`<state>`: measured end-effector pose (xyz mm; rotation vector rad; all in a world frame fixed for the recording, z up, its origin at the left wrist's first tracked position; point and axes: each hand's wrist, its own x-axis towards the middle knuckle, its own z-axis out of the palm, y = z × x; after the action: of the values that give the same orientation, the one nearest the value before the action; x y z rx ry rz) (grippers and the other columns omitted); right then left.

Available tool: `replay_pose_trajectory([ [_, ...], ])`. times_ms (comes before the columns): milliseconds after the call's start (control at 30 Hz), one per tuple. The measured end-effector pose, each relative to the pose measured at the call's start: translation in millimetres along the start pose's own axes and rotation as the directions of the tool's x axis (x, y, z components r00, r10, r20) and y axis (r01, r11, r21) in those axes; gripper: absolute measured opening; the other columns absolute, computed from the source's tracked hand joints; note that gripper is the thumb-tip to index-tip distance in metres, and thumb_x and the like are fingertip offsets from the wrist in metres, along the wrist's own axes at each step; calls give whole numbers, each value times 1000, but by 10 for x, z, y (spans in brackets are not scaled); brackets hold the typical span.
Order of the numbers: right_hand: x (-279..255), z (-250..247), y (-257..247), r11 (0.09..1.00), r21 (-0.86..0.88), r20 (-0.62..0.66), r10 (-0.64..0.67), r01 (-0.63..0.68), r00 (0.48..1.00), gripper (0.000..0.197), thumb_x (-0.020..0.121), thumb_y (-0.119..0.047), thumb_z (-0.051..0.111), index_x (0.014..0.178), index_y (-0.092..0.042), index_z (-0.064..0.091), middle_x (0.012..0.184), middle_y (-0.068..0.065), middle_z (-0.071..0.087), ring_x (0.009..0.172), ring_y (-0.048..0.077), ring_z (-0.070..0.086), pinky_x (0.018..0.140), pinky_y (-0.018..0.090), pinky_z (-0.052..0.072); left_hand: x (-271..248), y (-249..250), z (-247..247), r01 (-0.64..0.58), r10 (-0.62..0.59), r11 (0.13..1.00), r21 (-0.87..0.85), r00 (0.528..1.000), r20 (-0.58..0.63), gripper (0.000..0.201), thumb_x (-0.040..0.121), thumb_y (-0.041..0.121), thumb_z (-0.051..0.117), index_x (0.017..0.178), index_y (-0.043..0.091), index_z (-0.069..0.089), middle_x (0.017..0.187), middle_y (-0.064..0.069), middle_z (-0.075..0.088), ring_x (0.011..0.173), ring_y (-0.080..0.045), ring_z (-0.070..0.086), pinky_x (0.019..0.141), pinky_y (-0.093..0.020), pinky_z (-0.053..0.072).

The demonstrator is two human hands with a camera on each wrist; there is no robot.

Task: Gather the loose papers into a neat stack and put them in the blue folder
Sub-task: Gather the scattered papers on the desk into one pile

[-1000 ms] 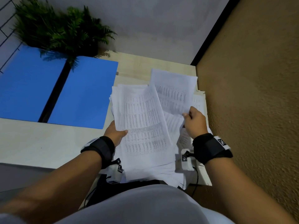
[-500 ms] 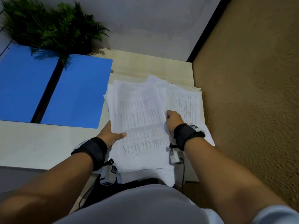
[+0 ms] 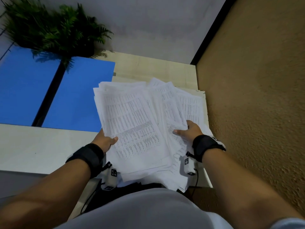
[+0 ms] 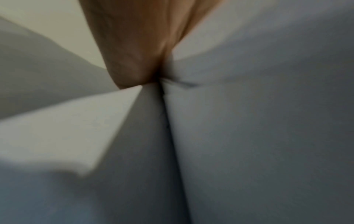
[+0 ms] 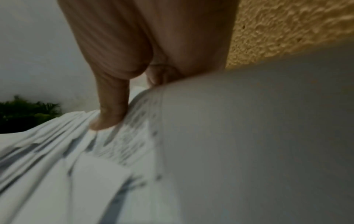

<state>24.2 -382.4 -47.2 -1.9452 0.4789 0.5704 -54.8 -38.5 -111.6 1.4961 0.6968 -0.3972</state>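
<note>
Two hands on one messy pile here. The papers (image 3: 137,126) are a fanned, uneven bunch of printed sheets, sitting at the near right end of the pale surface (image 3: 41,146), with the bottom edges hanging off toward the person. The left hand (image 3: 105,141) has the pile by its left edge, thumb on top of the top sheet and fingers tucked underneath, so it's a pinch grip. The right hand (image 3: 189,131) is on the right part of the pile, thumb pressed flat on the sheets; the right wrist view shows fingers curled behind a paper edge, pretty blurry though. The blue folder (image 3: 77,95) lies open and flat just left of the pile, not holding any sheets. A green fern (image 3: 54,28) sits at the folder's far edge, and a rough tan wall (image 3: 255,96) runs along the right.
</note>
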Motion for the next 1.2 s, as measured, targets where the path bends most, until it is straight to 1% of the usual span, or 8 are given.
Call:
replay_pose_trajectory([
  [167,-48,59,129,995,-48,-232,-92,83,968,15,79,-14,71,86,-12,58,96,8,66,89,26,64,83,35,55,-64,80,108,-40,40,999,-18,999,8,67,88,-7,63,147,8,35,139,-8,52,129,-25,49,115,-48,33],
  [333,-236,-298,-8,989,-32,-369,-143,141,918,44,94,-10,58,136,-3,48,132,9,53,125,24,50,106,34,37,-55,54,108,-44,44,999,-17,999,10,67,89,-7,62,147,12,35,142,-10,51,131,-29,48,115,-50,34],
  [467,-421,-635,-137,962,-154,-439,-270,224,857,10,94,-12,58,103,-14,60,108,6,61,104,24,54,93,29,34,-70,106,147,-38,38,999,-25,999,8,66,89,-8,60,147,10,35,140,-10,51,130,-29,48,114,-49,34],
  [567,-569,-831,-279,920,-265,-484,-385,288,786,36,90,-15,59,65,-17,33,64,-4,35,62,16,37,63,25,33,-94,137,188,-25,25,999,-27,1000,16,63,90,-10,58,146,8,37,131,-6,53,123,-25,49,113,-45,35],
  [733,-862,-1008,-622,849,-348,-566,-529,398,632,26,89,-17,59,74,-5,42,62,0,35,62,12,34,55,28,31,-80,121,211,-23,22,1000,20,999,39,65,88,-10,60,146,11,39,141,-12,53,133,-32,48,114,-49,34],
  [933,-1151,-1000,-1067,764,-235,-687,-568,601,454,13,87,-16,60,79,-22,52,70,-9,51,59,-9,47,58,8,39,-161,195,274,-34,32,998,51,998,49,59,91,-9,57,145,7,39,141,-16,53,129,-36,50,114,-50,33],
  [1067,-1110,-820,-1028,773,-220,-702,-549,595,454,14,88,-17,59,80,-23,50,69,-16,50,60,-7,49,60,7,40,-148,209,301,-50,47,998,49,997,65,58,92,-10,55,145,5,38,140,-16,52,133,-33,47,115,-46,34],
  [1200,-970,-748,-868,827,-303,-682,-535,473,498,9,92,-14,55,87,-13,48,78,4,53,75,16,52,63,19,40,-133,237,296,-29,28,1000,4,995,94,58,92,-11,53,145,7,37,129,-6,53,127,-27,49,115,-47,34],
])
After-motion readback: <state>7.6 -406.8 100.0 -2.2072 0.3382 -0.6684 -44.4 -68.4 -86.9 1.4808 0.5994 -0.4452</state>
